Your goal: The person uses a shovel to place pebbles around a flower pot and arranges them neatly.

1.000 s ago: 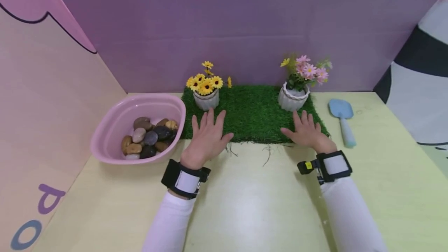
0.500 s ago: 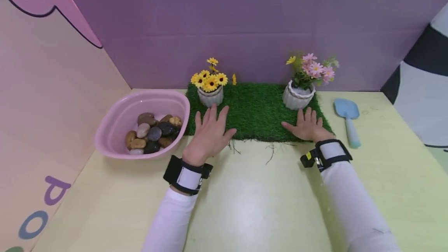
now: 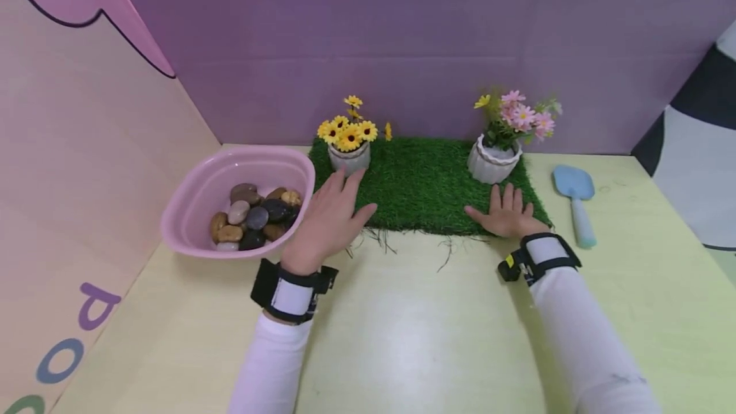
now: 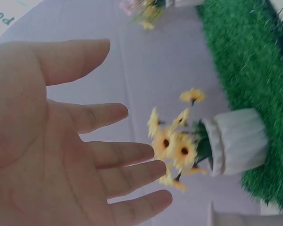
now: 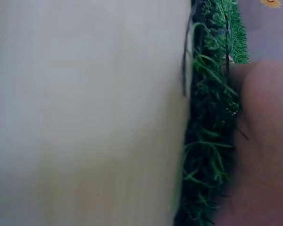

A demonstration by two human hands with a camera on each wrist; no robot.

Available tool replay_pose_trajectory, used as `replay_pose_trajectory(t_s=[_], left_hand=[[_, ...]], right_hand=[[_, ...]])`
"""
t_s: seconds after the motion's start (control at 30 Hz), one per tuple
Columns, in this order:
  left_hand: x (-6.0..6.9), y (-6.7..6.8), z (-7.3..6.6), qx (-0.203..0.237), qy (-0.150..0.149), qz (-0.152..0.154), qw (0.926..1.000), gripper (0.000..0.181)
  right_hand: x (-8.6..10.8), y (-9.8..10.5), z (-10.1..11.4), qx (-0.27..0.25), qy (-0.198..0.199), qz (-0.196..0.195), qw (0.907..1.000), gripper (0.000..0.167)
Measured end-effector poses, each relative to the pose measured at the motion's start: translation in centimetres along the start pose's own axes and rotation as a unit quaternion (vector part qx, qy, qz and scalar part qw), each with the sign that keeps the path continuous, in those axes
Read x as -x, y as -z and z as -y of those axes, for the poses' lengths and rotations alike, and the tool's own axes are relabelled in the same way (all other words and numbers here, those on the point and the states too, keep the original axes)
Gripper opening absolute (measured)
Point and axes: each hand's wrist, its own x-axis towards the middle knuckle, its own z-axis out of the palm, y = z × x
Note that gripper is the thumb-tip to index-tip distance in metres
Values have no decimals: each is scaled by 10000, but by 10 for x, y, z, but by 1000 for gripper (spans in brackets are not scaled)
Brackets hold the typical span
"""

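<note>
My left hand (image 3: 326, 222), fingers straight and spread, is over the left end of the green turf mat (image 3: 425, 184), just in front of the white pot (image 3: 349, 158) with yellow flowers (image 3: 349, 136). In the left wrist view its palm (image 4: 42, 141) shows with nothing held. My right hand (image 3: 508, 214) lies palm down on the mat's front right corner, fingers spread, below the white pot (image 3: 493, 163) of pink flowers (image 3: 523, 115). The right wrist view shows part of that hand (image 5: 269, 141) against the mat's edge (image 5: 207, 141).
A pink basin (image 3: 190, 222) holding several smooth stones (image 3: 257, 218) stands to the left of the mat. A blue shovel (image 3: 575, 184) lies on the table (image 3: 402, 331) to the right. A purple wall (image 3: 345, 18) rises behind, with a printed panel (image 3: 86, 145) at the left.
My left hand has shifted left and lifted somewhat off the mat, its fingers tilting right. My right hand stays on the mat's right corner. The view has turned slightly left.
</note>
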Motion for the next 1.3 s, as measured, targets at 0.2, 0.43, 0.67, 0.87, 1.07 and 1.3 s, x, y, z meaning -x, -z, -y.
replay_pose_trajectory(t_s=[0.2, 0.43, 0.67, 0.87, 1.07, 1.3], left_hand=[[9, 22, 13, 320, 22, 15, 9995, 68], [9, 52, 32, 237, 109, 300, 9992, 71], [-4, 76, 55, -190, 439, 557, 9973, 70], [-21, 102, 85, -507, 1092, 845, 9891, 81], [-37, 117, 119, -278, 1385, 1099, 9839, 81], [-36, 127, 155, -763, 2044, 786, 9727, 75]], right_hand=[[-17, 0, -15, 155, -28, 318, 9994, 139], [-16, 4, -14, 287, 8, 443, 9986, 139], [-15, 3, -13, 200, -22, 421, 9989, 138], [-19, 5, -16, 65, -18, 387, 9992, 139], [-20, 5, -18, -32, -50, 393, 9992, 139], [-15, 4, -10, -107, -45, 453, 9989, 137]])
